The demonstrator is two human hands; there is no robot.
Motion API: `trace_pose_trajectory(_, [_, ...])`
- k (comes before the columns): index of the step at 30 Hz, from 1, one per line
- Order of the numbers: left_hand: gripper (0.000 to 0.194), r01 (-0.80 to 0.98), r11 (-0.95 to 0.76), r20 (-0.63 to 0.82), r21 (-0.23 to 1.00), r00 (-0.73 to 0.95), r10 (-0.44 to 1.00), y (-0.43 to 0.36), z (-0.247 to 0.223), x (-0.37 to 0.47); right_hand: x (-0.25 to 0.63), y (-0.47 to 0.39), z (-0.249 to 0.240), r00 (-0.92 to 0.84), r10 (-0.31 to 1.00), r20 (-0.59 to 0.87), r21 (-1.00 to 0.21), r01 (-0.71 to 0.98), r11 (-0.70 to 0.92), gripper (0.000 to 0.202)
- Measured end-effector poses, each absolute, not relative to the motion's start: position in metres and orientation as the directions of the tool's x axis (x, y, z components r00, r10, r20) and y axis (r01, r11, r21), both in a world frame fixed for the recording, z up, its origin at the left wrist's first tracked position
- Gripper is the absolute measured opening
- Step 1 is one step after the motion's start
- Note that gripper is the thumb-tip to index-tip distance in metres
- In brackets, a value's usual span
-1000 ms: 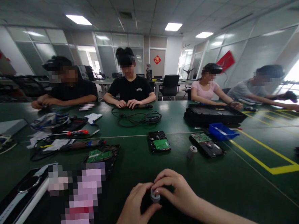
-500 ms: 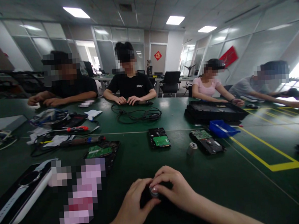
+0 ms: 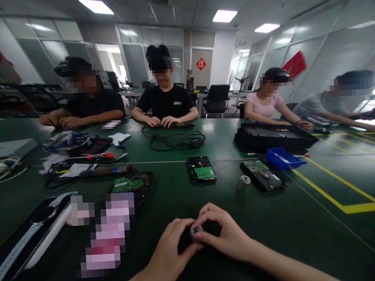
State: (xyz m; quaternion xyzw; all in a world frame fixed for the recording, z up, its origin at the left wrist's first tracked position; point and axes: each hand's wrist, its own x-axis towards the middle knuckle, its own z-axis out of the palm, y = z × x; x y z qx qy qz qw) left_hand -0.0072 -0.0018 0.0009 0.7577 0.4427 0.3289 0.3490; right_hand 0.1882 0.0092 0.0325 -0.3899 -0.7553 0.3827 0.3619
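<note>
Close to me at the front of the table, my left hand (image 3: 178, 245) curls its thumb and fingers around the side of a small round grey metal piece (image 3: 194, 231). My right hand (image 3: 223, 227) pinches the same piece from the other side, fingers at its top and thumb on its near edge. Its lower part is hidden between my hands. Beyond my right hand a short silver metal cylinder (image 3: 243, 183) stands upright. Past it lie a hard drive with a green circuit board (image 3: 263, 174) and, further left, another hard drive (image 3: 202, 169).
At left are a screwdriver (image 3: 99, 156), a corded tool (image 3: 107, 171), a third hard drive (image 3: 142, 187) and a watch (image 3: 42, 212) on a dark device. A coiled black cable (image 3: 178, 141), blue bin (image 3: 284, 158) and black tray (image 3: 272, 135) lie farther back. Several people sit opposite.
The view has shifted slightly, moving the scene a little right. Both hands still hold the round piece, which now shows more of its top with the right fingers slightly moved.
</note>
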Motion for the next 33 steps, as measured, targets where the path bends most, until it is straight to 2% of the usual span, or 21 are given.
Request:
trace_pose_trajectory(5, [0.033, 0.435, -0.364, 0.187, 0.824, 0.398, 0.898, -0.002, 0.001, -0.007, 0.187, 0.01, 0.032, -0.385, 0.884, 0.266, -0.863, 0.313, 0.396, 0.014])
trace_pose_trajectory(12, [0.036, 0.45, -0.364, 0.186, 0.816, 0.392, 0.901, -0.002, 0.001, -0.007, 0.184, 0.007, 0.036, -0.384, 0.9, 0.205, -0.865, 0.358, 0.35, 0.005])
trace_pose_trajectory(17, [0.035, 0.458, -0.366, 0.185, 0.81, 0.393, 0.901, -0.002, 0.001, -0.007, 0.188, 0.007, 0.049, -0.438, 0.873, 0.213, -0.827, 0.396, 0.4, 0.009])
trace_pose_trajectory(21, [0.032, 0.461, -0.371, 0.183, 0.807, 0.402, 0.897, -0.002, 0.006, -0.006, 0.215, 0.006, 0.054, -0.415, 0.881, 0.227, -0.81, 0.421, 0.407, 0.011])
trace_pose_trajectory(28, [0.033, 0.448, -0.371, 0.182, 0.814, 0.41, 0.894, -0.002, 0.007, -0.008, 0.294, -0.017, 0.024, -0.339, 0.94, 0.038, -0.647, 0.708, 0.282, 0.018])
trace_pose_trajectory(33, [0.035, 0.438, -0.381, 0.194, 0.814, 0.414, 0.89, -0.003, 0.004, -0.009, 0.311, -0.028, 0.006, -0.341, 0.94, 0.018, -0.522, 0.798, 0.3, 0.023])
